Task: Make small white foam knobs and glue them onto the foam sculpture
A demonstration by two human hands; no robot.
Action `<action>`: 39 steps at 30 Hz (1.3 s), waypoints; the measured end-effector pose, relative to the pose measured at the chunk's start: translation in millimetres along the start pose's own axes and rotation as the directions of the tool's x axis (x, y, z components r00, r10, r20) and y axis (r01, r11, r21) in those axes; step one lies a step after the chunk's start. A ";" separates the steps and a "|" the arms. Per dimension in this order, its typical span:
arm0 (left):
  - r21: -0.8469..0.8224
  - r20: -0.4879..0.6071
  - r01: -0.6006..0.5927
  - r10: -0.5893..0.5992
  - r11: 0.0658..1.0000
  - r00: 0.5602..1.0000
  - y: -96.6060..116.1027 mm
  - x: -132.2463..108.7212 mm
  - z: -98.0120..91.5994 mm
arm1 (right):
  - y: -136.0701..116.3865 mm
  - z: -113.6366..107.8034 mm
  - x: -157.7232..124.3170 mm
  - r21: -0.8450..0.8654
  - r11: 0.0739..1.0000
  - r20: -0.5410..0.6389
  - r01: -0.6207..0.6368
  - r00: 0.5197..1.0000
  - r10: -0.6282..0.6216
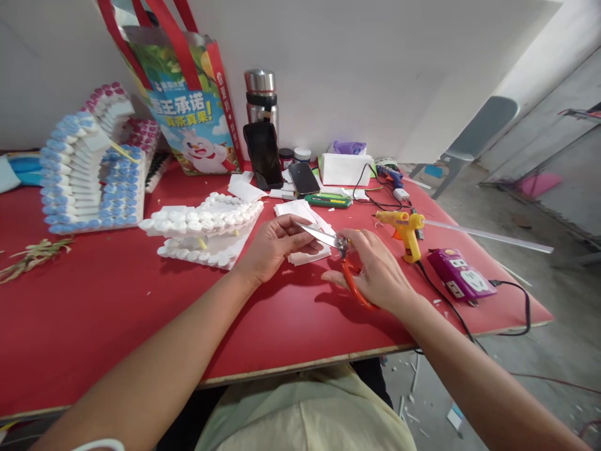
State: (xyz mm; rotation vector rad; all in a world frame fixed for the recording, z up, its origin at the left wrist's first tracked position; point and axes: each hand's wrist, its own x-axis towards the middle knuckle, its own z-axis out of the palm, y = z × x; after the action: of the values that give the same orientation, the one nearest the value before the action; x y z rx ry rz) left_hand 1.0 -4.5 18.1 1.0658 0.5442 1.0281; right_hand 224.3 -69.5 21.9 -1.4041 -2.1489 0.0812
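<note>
My right hand (380,266) grips a pair of scissors (351,282) by its orange handles, with the silver blades pointing left. My left hand (277,247) is closed in a pinch at the blade tips. Whatever lies between its fingers is too small or hidden to make out. Beneath both hands lies a stack of white paper pieces (310,258) on the red table (263,332). Left of my left hand stands a white model (201,228) with rows of rounded white pieces and small yellow sticks.
Blue and pink models (94,175) stand at the left by a printed bag (188,106). Behind are a steel flask (260,94), phones (304,179) and a green cutter (328,200). A yellow glue gun (406,232) and a purple power socket (460,274) with cords lie right.
</note>
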 end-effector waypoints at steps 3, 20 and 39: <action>0.023 0.008 0.000 0.000 1.000 1.000 -1.8 -1.2 -0.1 | -2.0 1.2 3.0 -0.065 0.997 -0.003 0.040 0.999 -0.040; 0.048 -0.018 0.034 -0.033 0.998 0.999 -2.0 -3.5 5.9 | 0.3 10.7 -2.3 -0.055 0.998 0.004 -0.031 1.000 0.031; 0.012 0.076 0.080 -0.081 0.997 0.994 -2.0 -2.6 1.9 | 1.8 -2.3 1.2 0.161 0.940 0.004 -0.300 0.953 0.303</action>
State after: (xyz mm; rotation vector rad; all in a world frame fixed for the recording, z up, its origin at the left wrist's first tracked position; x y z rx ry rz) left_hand 2.2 -7.9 16.8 1.0782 0.5255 0.9114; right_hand 226.5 -68.2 23.7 -1.6188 -1.8488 0.3464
